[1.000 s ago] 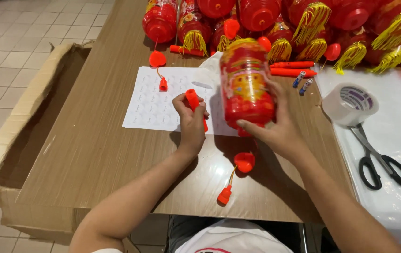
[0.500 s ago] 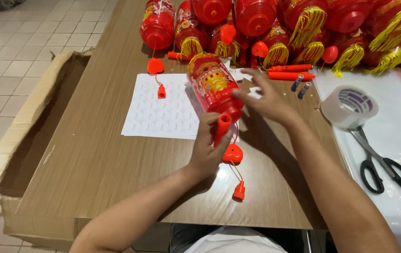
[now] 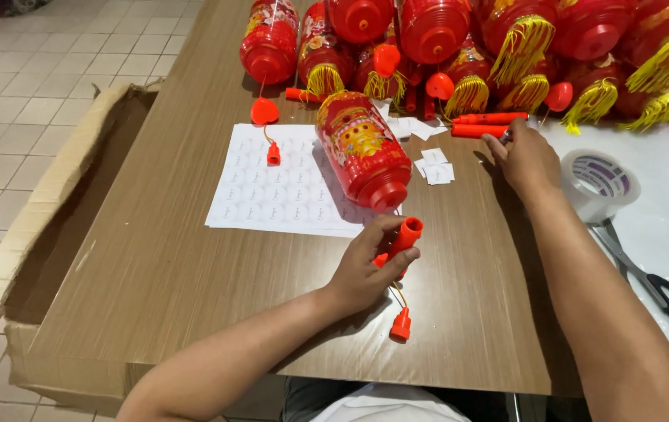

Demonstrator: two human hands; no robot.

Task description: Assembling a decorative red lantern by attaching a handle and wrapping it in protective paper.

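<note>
Red lantern (image 3: 362,148) lies on its side on the wooden surface (image 3: 154,266), partly over a white sticker sheet (image 3: 272,187). Long axis runs diagonally: the red end cap faces near-right toward the person, the other end points far-left toward the heap of finished lanterns (image 3: 506,39). A thin cord leaves the near cap and ends in a small red bead (image 3: 401,324) resting on the surface near the front edge. Left hand (image 3: 365,270) is clenched around a short red tube (image 3: 405,238) just beside the near cap, open mouth of the tube tilted up and away. Right hand (image 3: 526,156) is well apart from the lantern, fingers pinched on a small item beside the red sticks (image 3: 487,125); too small to identify, and I cannot tell whether it is lifted or only touched. Small white slips (image 3: 432,164) lie between lantern and right hand. Tape roll (image 3: 596,184) and scissors (image 3: 651,285) sit on the white sheet to the right; a cardboard box (image 3: 53,234) stands left of the surface. Judgement: fitting step at the near end, a small part being fetched. Next move likely calls for bringing that part to the tube, aligning it with the mouth, while the left hand keeps the tube steady and the cord untangled.
</note>
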